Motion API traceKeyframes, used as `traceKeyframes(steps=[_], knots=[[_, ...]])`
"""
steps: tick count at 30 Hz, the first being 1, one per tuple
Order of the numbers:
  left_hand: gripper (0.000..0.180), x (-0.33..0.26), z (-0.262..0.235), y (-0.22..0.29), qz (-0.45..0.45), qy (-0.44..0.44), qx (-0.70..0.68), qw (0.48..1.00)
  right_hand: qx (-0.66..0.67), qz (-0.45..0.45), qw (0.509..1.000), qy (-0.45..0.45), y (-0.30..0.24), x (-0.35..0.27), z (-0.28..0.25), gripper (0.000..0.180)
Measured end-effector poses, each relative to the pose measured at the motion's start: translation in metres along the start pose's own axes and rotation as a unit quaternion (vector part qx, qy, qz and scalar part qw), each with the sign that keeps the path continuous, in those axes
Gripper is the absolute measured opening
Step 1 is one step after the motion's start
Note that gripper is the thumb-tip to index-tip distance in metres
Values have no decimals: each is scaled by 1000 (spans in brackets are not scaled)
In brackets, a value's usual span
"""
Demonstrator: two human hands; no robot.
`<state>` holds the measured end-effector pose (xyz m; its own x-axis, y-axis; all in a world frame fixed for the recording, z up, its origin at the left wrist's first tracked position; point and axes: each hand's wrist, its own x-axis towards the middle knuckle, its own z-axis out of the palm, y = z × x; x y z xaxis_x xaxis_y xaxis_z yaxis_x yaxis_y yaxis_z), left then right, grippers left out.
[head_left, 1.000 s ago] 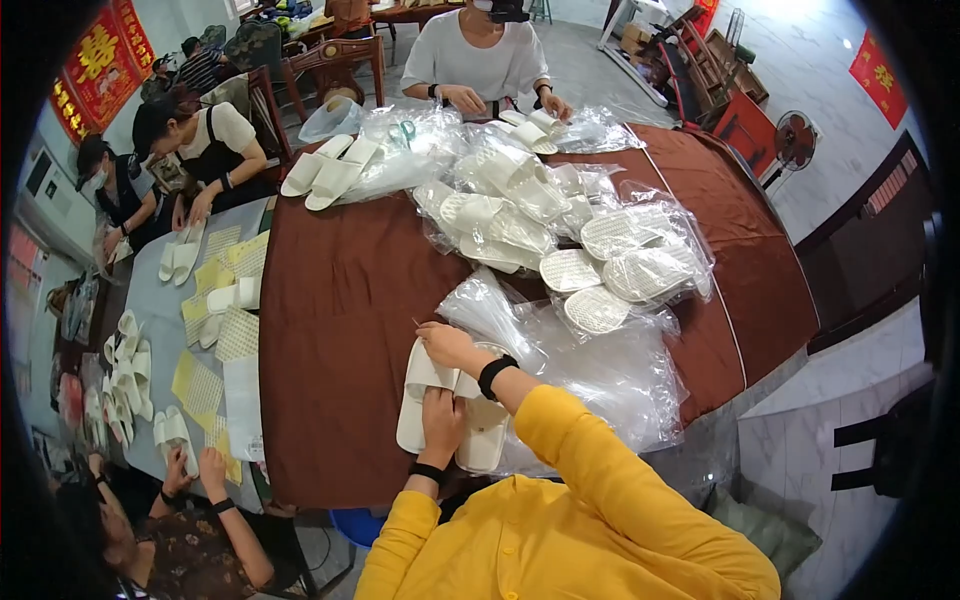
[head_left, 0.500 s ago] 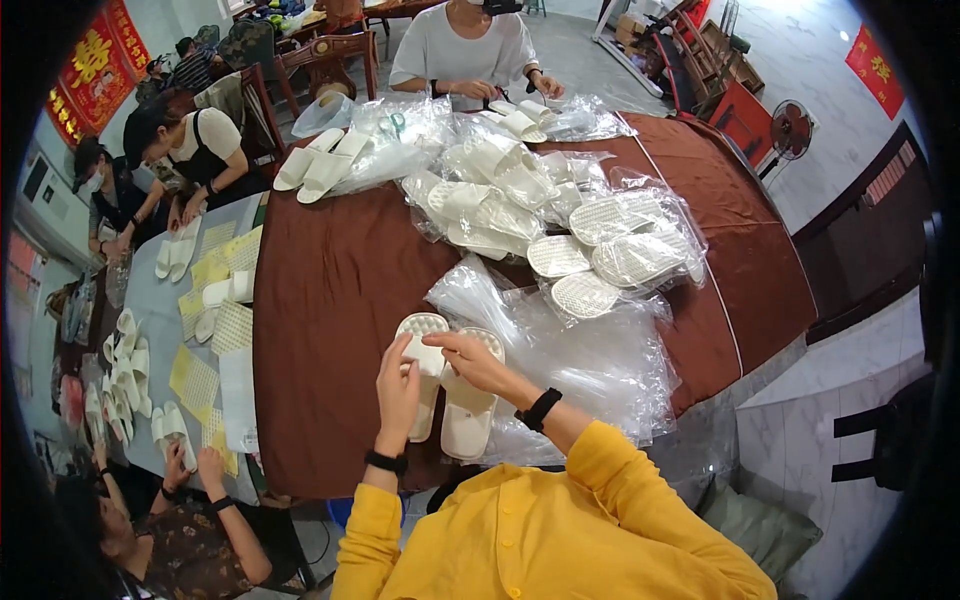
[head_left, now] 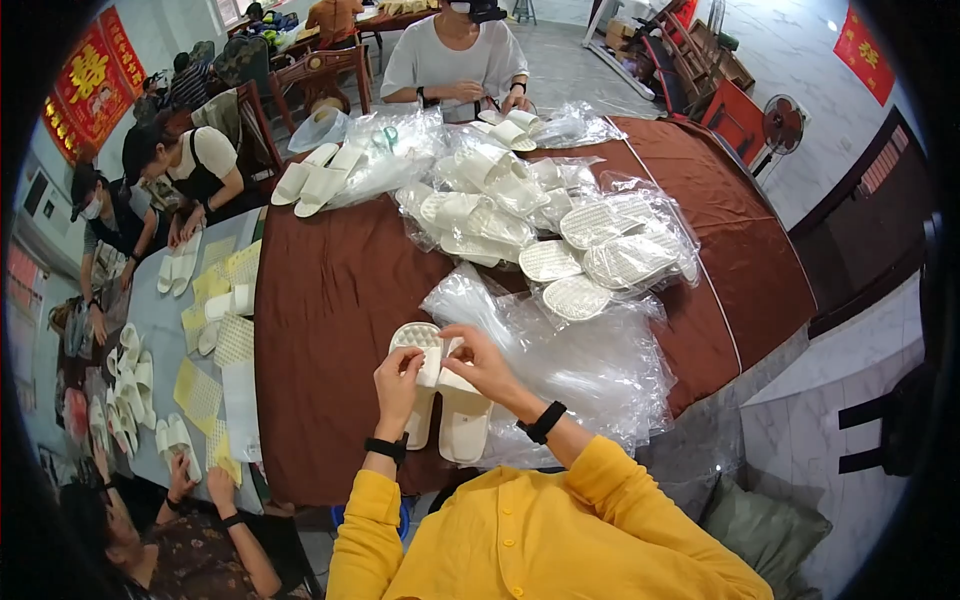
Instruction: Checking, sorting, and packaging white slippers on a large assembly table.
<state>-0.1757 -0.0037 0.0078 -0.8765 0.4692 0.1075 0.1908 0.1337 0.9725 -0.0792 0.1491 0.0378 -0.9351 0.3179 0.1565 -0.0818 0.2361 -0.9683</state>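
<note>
Just left of the spread of clear bags (head_left: 580,370), the pair of cream slippers (head_left: 464,422) lies on the brown-covered tabletop (head_left: 325,330), with your left hand (head_left: 395,382) and right hand (head_left: 482,367) over its straps. Each grip has fingertips drawn close; whether they pinch anything, I cannot tell. Expect light, flexible, probably smooth soles; hold each slipper by its side edges or broad strap.

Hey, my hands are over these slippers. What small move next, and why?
I'd probably move your right hand to the clear plastic bags: they lie right beside the pair of slippers, which is unbagged, while the slippers piled beyond are in clear plastic.
</note>
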Motion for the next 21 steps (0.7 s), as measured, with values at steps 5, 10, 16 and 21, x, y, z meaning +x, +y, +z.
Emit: traceKeyframes(steps=[5,10,16,21], knots=[[9,-13,-2,22,32,20,36,999,195,-1,979,65,-1,-2,-2,18],[10,-26,0,46,52,30,39,997,135,-31,988,71,1,-8,-3,13],[11,-38,-2,63,90,47,61,993,4,-77,996,33,-28,-18,-11,16],[9,-50,-4,79,96,50,88,990,33,-34,998,36,-46,-30,-7,14]])
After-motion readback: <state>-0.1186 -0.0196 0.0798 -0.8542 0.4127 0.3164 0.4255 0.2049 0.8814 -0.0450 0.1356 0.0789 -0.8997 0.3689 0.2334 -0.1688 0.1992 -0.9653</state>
